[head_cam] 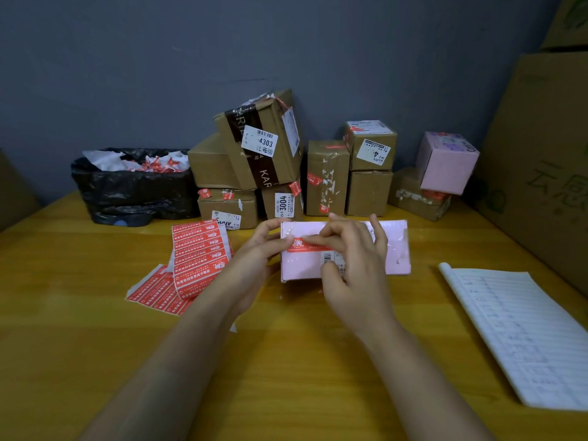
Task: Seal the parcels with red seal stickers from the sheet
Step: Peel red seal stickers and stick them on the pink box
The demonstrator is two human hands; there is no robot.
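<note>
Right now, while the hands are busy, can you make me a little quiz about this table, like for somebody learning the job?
1. Fill in: the notebook lies to the ___ of the pink parcel.
2. True or false: the red sticker that the right hand presses lies on the notebook.
3. Where is the sticker sheet? A: left of the pink parcel. B: on the notebook. C: under the pink parcel.

Key: 1 right. 2 false, it lies on the pink parcel. 3 A.
</note>
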